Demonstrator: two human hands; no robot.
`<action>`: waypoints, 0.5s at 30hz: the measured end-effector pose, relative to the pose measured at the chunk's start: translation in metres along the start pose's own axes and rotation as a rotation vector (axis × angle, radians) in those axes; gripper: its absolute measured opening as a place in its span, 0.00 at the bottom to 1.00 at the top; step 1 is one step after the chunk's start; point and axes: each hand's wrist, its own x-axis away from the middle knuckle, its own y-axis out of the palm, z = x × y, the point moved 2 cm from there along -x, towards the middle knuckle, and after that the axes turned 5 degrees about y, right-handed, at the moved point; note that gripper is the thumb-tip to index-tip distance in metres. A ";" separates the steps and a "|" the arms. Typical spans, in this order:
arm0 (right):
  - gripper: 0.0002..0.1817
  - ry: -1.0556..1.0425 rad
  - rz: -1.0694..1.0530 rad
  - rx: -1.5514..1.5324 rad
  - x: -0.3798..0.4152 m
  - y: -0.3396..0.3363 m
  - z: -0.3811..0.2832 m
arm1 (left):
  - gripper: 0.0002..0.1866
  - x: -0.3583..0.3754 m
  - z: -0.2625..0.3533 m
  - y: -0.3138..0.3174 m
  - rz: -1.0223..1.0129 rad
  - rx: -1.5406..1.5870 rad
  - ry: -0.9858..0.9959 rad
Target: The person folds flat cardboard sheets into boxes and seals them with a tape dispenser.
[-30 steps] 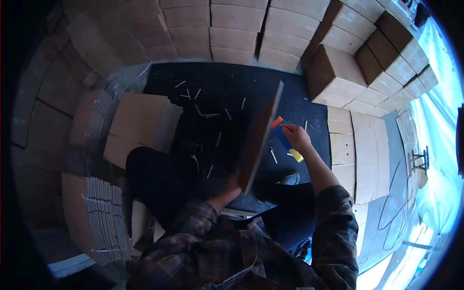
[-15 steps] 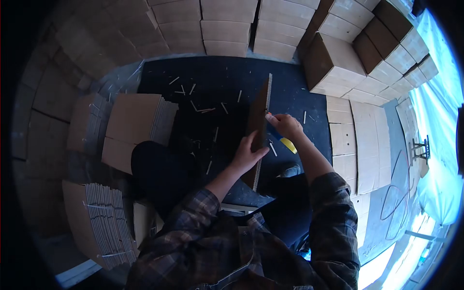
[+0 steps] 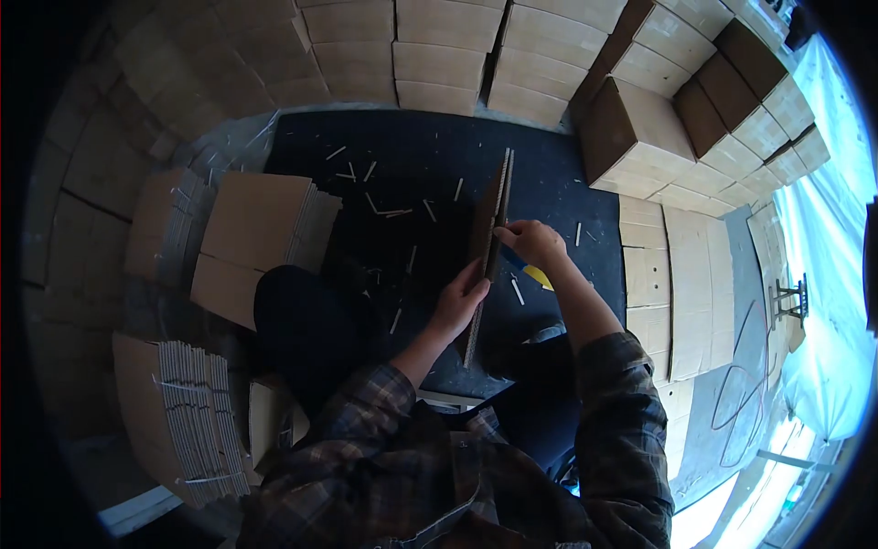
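An upright, folded cardboard piece stands on edge in front of me, its layers slightly parted at the far end. My left hand grips its near left side, fingers wrapped round the edge. On its right side, my right hand is closed with the fingertips at the cardboard edge. A blue and yellow tool shows beneath the right hand, partly hidden by it; it appears to be held in that hand.
Bundled flat cardboard stands at the left, with another bundle nearer. Cardboard strips litter the dark mat. Stacked boxes line the far side. Flat cardboard sheets lie at the right.
The cardboard's near end has swung left and its layers have parted at the top. Both hands have shifted slightly, the left one to the left and the right one a little lower.
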 end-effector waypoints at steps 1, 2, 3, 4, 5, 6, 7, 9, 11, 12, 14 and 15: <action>0.26 -0.003 0.007 0.001 0.003 -0.001 -0.005 | 0.30 -0.001 0.003 0.001 0.000 -0.016 -0.025; 0.24 -0.013 0.038 0.052 0.006 -0.001 -0.009 | 0.30 -0.001 0.007 0.003 0.000 -0.031 -0.049; 0.21 -0.023 0.069 0.103 0.009 -0.002 -0.011 | 0.30 -0.001 0.012 0.004 -0.002 -0.031 -0.041; 0.21 -0.025 0.075 0.102 0.011 -0.002 -0.010 | 0.29 0.001 0.018 0.002 0.020 -0.037 -0.052; 0.20 -0.036 0.087 0.109 0.013 -0.001 -0.010 | 0.29 0.003 0.023 0.002 0.042 -0.043 -0.065; 0.19 -0.047 0.099 0.116 0.016 -0.002 -0.011 | 0.29 0.006 0.029 0.004 0.038 -0.045 -0.060; 0.19 -0.045 0.104 0.113 0.019 -0.002 -0.010 | 0.26 0.010 0.037 0.005 0.039 -0.433 0.023; 0.18 -0.050 0.122 0.141 0.028 -0.002 -0.010 | 0.24 0.017 0.046 0.006 0.037 -0.821 0.109; 0.18 -0.043 0.144 0.175 0.042 -0.002 -0.006 | 0.19 0.024 0.052 0.003 0.094 -1.073 0.189; 0.17 -0.039 0.167 0.207 0.051 -0.002 -0.005 | 0.14 0.025 0.049 -0.009 0.157 -1.082 0.186; 0.17 -0.041 0.157 0.241 0.064 0.000 0.005 | 0.10 0.019 0.063 -0.035 0.252 -1.114 0.171; 0.16 -0.043 0.144 0.278 0.072 0.002 0.010 | 0.08 0.014 0.067 -0.047 0.316 -1.185 0.279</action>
